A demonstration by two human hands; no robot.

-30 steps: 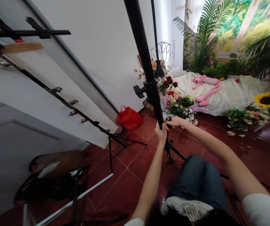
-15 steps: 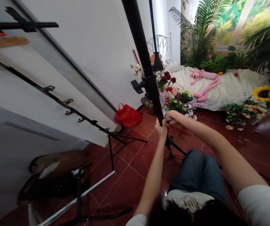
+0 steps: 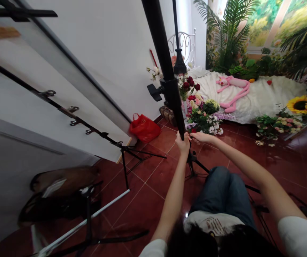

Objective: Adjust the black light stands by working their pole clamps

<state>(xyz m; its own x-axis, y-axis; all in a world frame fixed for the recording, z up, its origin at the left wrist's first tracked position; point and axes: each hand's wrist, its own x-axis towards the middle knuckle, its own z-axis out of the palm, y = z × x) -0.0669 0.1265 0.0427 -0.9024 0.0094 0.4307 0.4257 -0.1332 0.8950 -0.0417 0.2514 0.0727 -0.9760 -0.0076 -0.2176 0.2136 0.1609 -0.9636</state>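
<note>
Both my hands are on a tall black light stand pole (image 3: 166, 78), low down, just above its tripod legs (image 3: 195, 165). My left hand (image 3: 182, 142) closes around the pole from the near side. My right hand (image 3: 201, 137) reaches across from the right, its fingers pressed against the pole, and part of the grip is hidden behind it. A black locking knob (image 3: 154, 92) sticks out from a collar on the pole, well above my hands.
A white backdrop sheet (image 3: 62, 64) hangs at the left from a black crossbar with clips. Behind the pole lie flower bunches (image 3: 203, 116), a white fur bed with a pink plush toy (image 3: 233, 92), and a sunflower (image 3: 302, 104). A red bag (image 3: 144, 128) and a lower stand (image 3: 87, 214) rest on red tiles.
The whole scene has drifted slightly up and left in the view. My right hand's fingers lie straighter along the pole, and both hands remain on it.
</note>
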